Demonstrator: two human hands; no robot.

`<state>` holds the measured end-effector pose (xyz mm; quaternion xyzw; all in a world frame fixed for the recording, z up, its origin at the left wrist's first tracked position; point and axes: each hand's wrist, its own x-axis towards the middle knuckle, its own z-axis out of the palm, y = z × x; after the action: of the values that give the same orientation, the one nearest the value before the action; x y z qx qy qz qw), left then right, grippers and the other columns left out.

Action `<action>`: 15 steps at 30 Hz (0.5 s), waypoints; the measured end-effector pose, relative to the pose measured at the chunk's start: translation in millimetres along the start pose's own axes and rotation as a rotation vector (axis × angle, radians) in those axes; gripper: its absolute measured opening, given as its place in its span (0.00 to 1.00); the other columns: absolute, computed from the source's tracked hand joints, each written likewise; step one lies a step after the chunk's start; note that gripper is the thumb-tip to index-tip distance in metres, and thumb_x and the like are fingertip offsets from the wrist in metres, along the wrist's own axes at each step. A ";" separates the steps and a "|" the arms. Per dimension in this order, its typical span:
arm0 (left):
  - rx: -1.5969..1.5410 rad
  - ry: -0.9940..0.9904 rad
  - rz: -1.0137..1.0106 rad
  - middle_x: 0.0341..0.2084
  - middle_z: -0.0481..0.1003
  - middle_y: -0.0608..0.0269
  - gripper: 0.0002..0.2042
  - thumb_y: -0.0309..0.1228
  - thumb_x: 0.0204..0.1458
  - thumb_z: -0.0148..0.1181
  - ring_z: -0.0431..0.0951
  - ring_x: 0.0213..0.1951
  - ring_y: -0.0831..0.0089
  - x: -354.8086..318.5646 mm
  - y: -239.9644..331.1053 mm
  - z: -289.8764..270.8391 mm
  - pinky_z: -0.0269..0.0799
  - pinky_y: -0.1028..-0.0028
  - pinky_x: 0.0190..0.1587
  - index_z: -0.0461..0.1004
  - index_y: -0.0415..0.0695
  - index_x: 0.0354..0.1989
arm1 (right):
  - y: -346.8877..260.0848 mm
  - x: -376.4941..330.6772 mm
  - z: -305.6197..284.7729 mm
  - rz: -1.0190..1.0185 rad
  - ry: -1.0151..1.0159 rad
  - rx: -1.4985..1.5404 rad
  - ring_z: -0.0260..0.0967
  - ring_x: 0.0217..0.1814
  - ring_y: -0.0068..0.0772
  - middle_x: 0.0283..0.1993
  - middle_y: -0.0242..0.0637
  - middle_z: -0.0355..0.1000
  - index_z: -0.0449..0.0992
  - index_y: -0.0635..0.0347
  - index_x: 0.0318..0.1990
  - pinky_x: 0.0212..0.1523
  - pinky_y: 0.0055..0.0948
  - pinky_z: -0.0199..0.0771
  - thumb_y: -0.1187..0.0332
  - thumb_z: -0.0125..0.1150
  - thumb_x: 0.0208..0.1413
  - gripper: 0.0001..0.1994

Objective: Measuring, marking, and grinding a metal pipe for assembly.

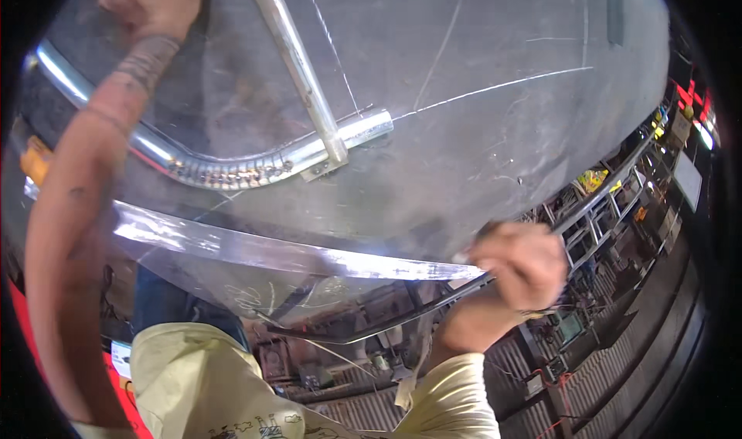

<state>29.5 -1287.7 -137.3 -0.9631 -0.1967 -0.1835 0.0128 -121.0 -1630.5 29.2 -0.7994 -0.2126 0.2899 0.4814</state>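
Observation:
My left hand [158, 8] is at the upper left over the grey metal table, partly cut off by the picture's top. Its fingers are curled, and what they hold, if anything, is hidden. Beneath that forearm runs a bent shiny metal tube [166, 158], with a row of rough weld-like marks along its bend. A straight metal bar [297, 56] meets the tube near its cut end. My right hand [527, 263], blurred, is closed near the table's near right corner. A small pale bit shows at its fingertips, too unclear to name.
A bright shiny band [309, 255] runs along the near side of the metal table [464, 168]. White drawn lines [495, 90] mark its surface. An orange object [35, 159] is at the left. Metal frames [599, 221] and clutter stand beyond the right edge.

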 end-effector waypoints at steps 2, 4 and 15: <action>-0.097 0.003 0.028 0.50 0.69 0.54 0.26 0.38 0.52 0.62 0.69 0.52 0.54 -14.5 23.2 19.4 0.61 0.56 0.57 0.67 0.44 0.59 | -17.3 -46.9 55.1 0.270 0.155 0.144 0.74 0.23 0.36 0.26 0.43 0.77 0.77 0.71 0.31 0.25 0.28 0.74 0.83 0.60 0.37 0.09; -0.121 -0.061 0.006 0.51 0.68 0.55 0.28 0.39 0.50 0.63 0.68 0.53 0.55 -8.9 16.8 5.8 0.60 0.57 0.58 0.65 0.45 0.60 | -39.0 -81.3 116.8 0.403 0.153 0.326 0.76 0.29 0.36 0.30 0.43 0.77 0.78 0.67 0.36 0.30 0.29 0.74 0.85 0.60 0.44 0.11; -0.867 -0.132 -0.170 0.49 0.69 0.47 0.25 0.42 0.50 0.61 0.67 0.53 0.49 -6.7 -55.2 -82.6 0.61 0.54 0.55 0.67 0.39 0.53 | -201.9 -166.4 452.0 0.796 0.670 1.166 0.70 0.31 0.19 0.34 0.34 0.76 0.77 0.68 0.46 0.31 0.19 0.70 0.78 0.61 0.56 0.11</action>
<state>-26.2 -1247.3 -65.3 -0.8694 -0.1806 -0.1876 -0.4198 -558.6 -1351.2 86.0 -0.4782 0.4336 0.2490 0.7220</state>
